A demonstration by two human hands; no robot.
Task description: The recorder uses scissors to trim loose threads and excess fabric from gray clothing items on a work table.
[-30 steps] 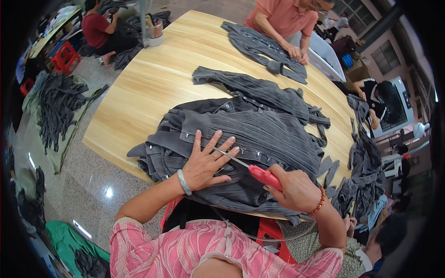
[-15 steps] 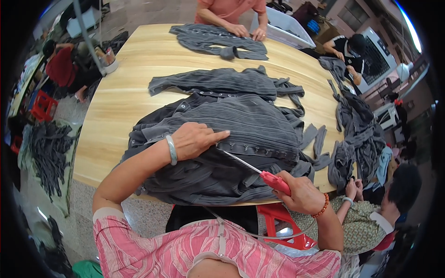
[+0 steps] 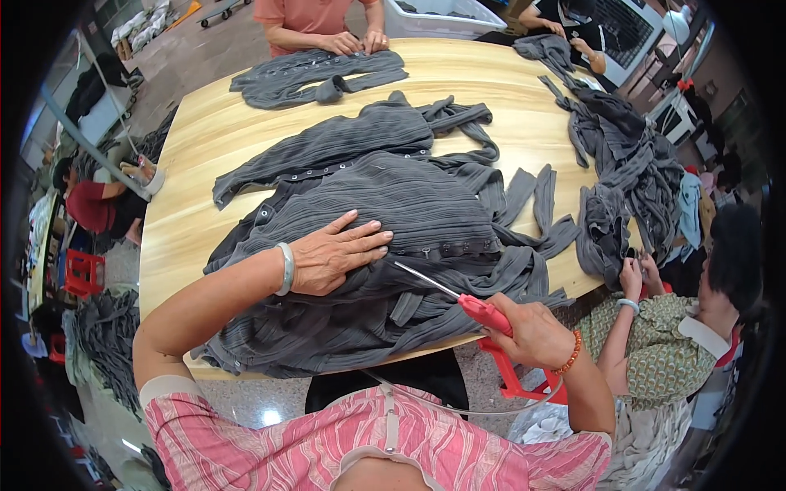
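My left hand (image 3: 334, 255) lies flat on a dark grey ribbed garment (image 3: 393, 196), fingers stretched out. A row of metal snaps or hooks runs along the garment's near edge, just right of those fingertips. My right hand (image 3: 534, 334) is closed round the red handle of an air blow gun (image 3: 485, 314). Its long thin metal nozzle points left and away from me, the tip close to my left fingers and the cloth. A clear hose (image 3: 491, 413) curves below my right forearm. More grey garments (image 3: 327, 323) lie bunched under and in front of the ribbed one.
Across the wooden table (image 3: 184, 147), a person in an orange shirt handles another grey garment (image 3: 315, 78). A heap of grey garments (image 3: 630, 155) covers the right edge, beside a seated person in a green patterned top (image 3: 663, 364). A white bin (image 3: 446, 23) stands beyond the far edge.
My view has shifted right. My left hand has gone from a pointing finger at the snap edge to lying flat on the cloth. The nozzle tip remains near it.
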